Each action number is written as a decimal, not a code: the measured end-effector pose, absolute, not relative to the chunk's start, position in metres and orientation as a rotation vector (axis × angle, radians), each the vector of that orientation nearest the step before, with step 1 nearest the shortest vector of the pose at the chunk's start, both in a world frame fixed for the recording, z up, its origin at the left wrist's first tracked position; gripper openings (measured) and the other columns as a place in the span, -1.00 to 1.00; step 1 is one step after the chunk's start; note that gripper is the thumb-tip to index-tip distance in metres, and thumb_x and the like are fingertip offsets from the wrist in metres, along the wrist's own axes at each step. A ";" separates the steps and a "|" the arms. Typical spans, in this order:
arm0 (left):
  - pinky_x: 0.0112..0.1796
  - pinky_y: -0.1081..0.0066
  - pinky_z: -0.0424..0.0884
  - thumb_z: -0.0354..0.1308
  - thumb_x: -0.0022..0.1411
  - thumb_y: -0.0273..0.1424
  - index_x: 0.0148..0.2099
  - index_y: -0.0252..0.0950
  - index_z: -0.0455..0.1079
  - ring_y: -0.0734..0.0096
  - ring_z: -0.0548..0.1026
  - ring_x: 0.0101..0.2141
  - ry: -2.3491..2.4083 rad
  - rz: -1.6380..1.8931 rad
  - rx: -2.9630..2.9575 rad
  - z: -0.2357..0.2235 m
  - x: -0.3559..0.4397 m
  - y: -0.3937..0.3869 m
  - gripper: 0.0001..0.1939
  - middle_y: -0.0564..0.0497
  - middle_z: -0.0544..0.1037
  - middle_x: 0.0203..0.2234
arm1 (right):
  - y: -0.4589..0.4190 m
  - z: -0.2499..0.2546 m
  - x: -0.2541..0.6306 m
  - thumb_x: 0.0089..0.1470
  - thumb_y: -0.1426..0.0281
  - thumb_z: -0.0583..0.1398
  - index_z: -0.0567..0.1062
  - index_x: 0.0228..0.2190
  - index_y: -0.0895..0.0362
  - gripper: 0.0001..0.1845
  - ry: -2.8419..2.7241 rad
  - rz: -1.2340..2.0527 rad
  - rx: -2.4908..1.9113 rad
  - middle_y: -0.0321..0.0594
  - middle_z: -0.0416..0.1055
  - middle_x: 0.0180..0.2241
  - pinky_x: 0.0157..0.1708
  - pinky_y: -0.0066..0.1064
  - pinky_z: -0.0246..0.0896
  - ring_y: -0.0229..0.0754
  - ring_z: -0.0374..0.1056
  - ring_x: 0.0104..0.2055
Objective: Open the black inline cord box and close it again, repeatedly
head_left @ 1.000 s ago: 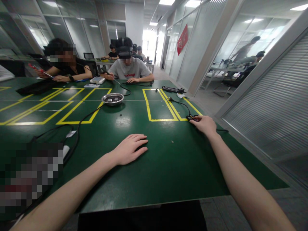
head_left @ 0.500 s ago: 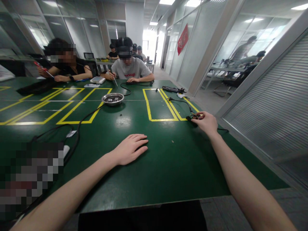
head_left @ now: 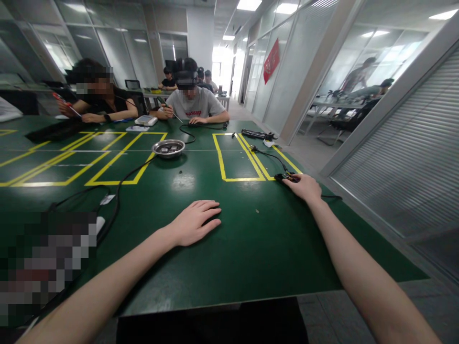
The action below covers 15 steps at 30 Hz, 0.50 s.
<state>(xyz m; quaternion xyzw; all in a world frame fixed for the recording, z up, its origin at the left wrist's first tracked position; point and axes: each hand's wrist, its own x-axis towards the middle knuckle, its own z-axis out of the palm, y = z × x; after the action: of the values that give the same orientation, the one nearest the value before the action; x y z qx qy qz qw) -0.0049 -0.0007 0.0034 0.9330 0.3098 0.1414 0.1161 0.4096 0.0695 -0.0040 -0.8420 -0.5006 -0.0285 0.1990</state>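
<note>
My left hand (head_left: 195, 222) lies flat on the green table (head_left: 229, 267), fingers stretched and a little apart, with nothing in it. Farther right, my right hand (head_left: 306, 186) is closed on a small black electrical device (head_left: 282, 177) at the end of the yellow-taped area. Coloured parts show inside the device, but my fingers cover much of it, so its exact kind is unclear. A black cable with a plug (head_left: 254, 148) runs up to it. Another dark cable (head_left: 332, 196) emerges behind my right hand.
A metal bowl (head_left: 168, 148) with small metal parts stands left of centre. Yellow tape (head_left: 244, 179) marks rectangles on the table. A black tool-like object (head_left: 258, 134) lies at the far right. Two co-workers sit across, one holding a thin-tipped tool (head_left: 174, 113). A cable (head_left: 117, 203) crosses at left.
My right hand lifted and tilted the black device, showing more of its inside, then lowered it again. My left hand has stayed in place.
</note>
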 end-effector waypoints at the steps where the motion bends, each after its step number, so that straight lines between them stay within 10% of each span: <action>1: 0.29 0.08 0.27 -0.14 0.57 -0.10 0.26 -0.26 0.44 0.12 0.37 0.28 0.907 0.416 2.735 0.003 -0.005 -0.001 -0.49 -0.17 0.46 0.27 | 0.069 -0.003 0.408 0.06 -0.02 0.30 0.66 -0.04 0.01 -0.47 -1.430 -0.059 -2.351 -0.06 0.63 -0.09 -0.21 -0.20 0.44 0.17 0.54 -0.04; 15: 0.19 0.05 0.39 0.15 0.43 -0.21 0.30 -0.21 0.35 0.08 0.43 0.19 0.846 0.782 2.632 0.009 -0.004 -0.006 -0.54 -0.18 0.48 0.22 | 0.010 0.001 0.265 0.17 0.20 0.32 0.63 -0.07 0.12 -0.65 -2.431 0.301 -1.071 -0.12 0.58 -0.20 -0.21 -0.33 0.40 -0.07 0.53 -0.20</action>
<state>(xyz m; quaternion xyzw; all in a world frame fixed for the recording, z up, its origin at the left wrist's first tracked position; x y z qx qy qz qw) -0.0035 -0.0059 0.0089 0.9079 0.2917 0.2698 0.1339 0.2654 0.0099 0.0007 -0.3896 -0.8845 0.1094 0.2321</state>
